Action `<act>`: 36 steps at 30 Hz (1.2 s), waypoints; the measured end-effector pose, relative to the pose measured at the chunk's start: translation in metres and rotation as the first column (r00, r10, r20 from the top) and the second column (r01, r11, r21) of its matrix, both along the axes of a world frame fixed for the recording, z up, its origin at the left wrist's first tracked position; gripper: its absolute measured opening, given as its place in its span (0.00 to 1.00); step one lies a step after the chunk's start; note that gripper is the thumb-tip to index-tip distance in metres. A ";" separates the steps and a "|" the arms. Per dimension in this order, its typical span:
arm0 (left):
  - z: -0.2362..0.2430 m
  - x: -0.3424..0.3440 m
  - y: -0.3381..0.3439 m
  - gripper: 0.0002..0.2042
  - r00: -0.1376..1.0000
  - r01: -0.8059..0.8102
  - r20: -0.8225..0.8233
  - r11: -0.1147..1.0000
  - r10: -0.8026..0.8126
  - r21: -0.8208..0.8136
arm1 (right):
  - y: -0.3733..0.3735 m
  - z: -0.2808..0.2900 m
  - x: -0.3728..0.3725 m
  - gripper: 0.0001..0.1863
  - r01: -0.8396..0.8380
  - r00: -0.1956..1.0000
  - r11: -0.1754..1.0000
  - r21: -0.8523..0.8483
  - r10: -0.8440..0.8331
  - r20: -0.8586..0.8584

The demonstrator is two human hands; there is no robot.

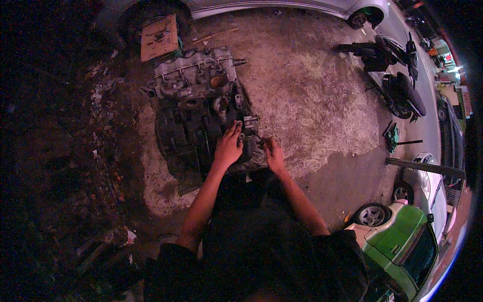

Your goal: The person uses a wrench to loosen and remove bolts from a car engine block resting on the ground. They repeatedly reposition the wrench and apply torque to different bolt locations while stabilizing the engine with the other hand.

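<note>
A car engine block (201,126) lies on the ground in front of me, its grey metal upper part (196,65) at the far end and its darker part nearer. On its near right side my left hand (229,147) rests with the fingers stretched out, beside a small light metal fitting (250,121). My right hand (273,155) is just to the right of the engine, its fingers closed on a thin dark tool that points at the fitting. The tool's exact kind is too dim to tell.
A flat brown board (159,38) leans beyond the engine, by a light-coloured car (231,6). A motorcycle (395,75) stands at the right. A green car (397,241) is at the lower right, near a metal beam (425,167). Debris (103,116) lines the dark ground at left.
</note>
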State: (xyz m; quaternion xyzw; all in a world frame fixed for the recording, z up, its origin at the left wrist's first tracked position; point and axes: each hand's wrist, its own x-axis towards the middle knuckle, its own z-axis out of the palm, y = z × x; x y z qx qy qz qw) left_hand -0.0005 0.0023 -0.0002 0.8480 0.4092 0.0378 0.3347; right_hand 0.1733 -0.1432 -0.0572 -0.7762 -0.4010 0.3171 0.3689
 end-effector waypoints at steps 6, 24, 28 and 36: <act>0.009 0.002 -0.003 0.36 0.999 0.012 -0.033 0.997 -0.010 0.079 | 0.000 0.020 -0.011 0.19 -0.137 0.987 0.988 0.065 0.131 0.095; -0.002 0.003 -0.002 0.36 0.998 0.002 -0.057 1.000 -0.002 0.006 | 0.022 0.054 -0.016 0.17 -0.212 0.955 0.976 -0.057 0.219 0.201; -0.003 0.002 -0.002 0.36 1.000 0.004 -0.021 0.998 -0.003 0.055 | 0.061 0.053 0.002 0.16 -0.249 0.936 0.966 -0.068 0.258 0.239; 0.006 0.003 -0.002 0.36 1.000 -0.016 -0.025 1.000 0.015 -0.016 | 0.071 0.043 0.002 0.13 -0.140 0.944 0.986 0.094 0.104 0.314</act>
